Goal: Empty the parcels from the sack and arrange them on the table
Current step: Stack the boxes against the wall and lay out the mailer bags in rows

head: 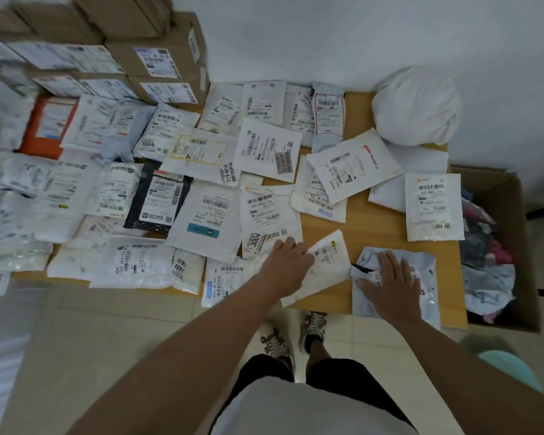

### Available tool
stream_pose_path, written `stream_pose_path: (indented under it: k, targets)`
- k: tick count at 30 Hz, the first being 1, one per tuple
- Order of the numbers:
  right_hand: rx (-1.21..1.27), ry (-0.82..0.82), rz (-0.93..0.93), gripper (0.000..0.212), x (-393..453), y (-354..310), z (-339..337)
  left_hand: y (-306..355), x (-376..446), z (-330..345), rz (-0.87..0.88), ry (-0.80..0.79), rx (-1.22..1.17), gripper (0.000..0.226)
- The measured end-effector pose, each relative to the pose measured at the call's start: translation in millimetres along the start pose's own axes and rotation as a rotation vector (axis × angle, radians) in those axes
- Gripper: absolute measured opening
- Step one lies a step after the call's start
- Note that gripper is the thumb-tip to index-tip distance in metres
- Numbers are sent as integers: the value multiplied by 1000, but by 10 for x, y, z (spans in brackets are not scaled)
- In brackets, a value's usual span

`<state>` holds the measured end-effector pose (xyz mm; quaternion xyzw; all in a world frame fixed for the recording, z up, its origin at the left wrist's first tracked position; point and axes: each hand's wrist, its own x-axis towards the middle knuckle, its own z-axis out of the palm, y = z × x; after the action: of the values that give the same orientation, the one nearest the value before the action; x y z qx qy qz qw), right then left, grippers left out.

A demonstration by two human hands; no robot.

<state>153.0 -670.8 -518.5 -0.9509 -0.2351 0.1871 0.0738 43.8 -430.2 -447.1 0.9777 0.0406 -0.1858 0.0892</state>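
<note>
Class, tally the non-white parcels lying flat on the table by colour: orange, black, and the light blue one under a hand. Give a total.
Orange parcel: 1
Black parcel: 1
Light blue parcel under the right hand: 1
Total: 3

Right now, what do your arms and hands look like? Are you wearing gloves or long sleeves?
No gloves and no long sleeves. Both arms are bare from where they enter the picture down to the fingers. The left hand and the right hand carry no rings, watch or bracelets that I can see. Lower down I wear a light top, dark shorts and patterned lace-up sneakers.
</note>
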Motion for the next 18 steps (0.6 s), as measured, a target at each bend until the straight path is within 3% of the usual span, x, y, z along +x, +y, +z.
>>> stream_pose_path:
  k: [5,18]
  targets:
    - [-27,-9,-11,93,52,156,-95,45,133,-107,63,-65,119,33]
    - [-12,-13,25,90,10,142,0,146,18,192,-96,-37,79,32]
